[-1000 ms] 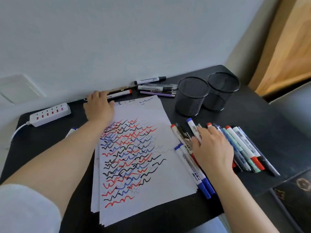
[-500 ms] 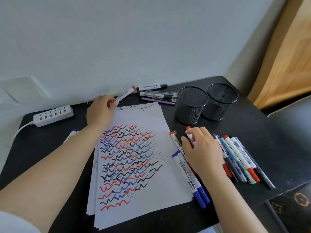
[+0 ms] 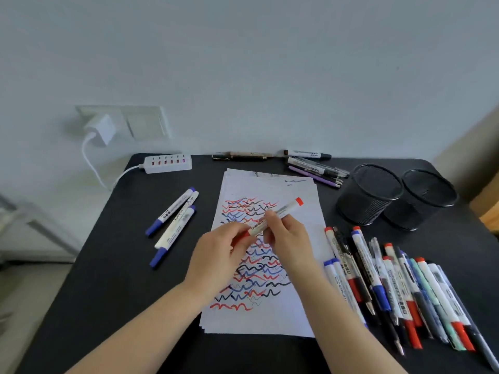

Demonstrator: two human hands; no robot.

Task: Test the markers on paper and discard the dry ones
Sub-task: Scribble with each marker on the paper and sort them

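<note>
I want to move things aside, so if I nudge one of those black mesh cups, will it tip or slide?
The mesh cup looks empty and see-through, so probably light; a nudge likely slides it on the smooth black table. It stands upright on a wide base, so tipping seems unlikely. It sits against the second cup, which may shift too.

No print can be read here. The red marker (image 3: 272, 217) held between the left hand (image 3: 221, 255) and right hand (image 3: 290, 240) has dark lettering along its white barrel, too blurred to make out. The three markers (image 3: 172, 225) to the left and the marker pile (image 3: 399, 287) at right carry similar labels, equally illegible. The paper (image 3: 305, 222) shows only red, blue and black squiggles, no words.
</note>
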